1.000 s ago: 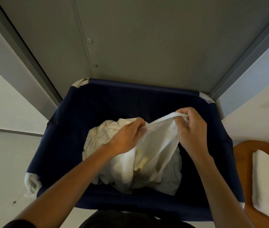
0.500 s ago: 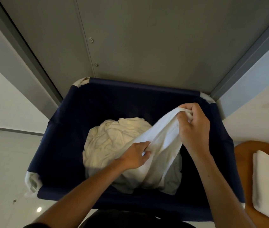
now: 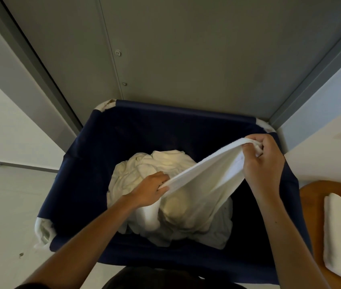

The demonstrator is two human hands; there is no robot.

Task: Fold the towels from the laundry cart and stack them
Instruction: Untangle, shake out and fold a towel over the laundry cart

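Now the left hand [image 3: 150,189], slid down the hem since a moment ago, pinches the white terry towel [image 3: 205,180] at centre frame; the right hand [image 3: 263,161] clenches its corner at right; the edge stretches taut over the navy fabric laundry cart [image 3: 123,142], seemingly ready to lift.

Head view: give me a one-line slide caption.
Left hand and right hand stretch a white terry towel over the crumpled pile in the navy fabric laundry cart.

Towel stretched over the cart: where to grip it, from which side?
Grip the towel by its taut upper edge, from above, where the left hand and right hand pinch it. That edge is stretched straight, clear of the pile; the rest sags onto it inside the cart.
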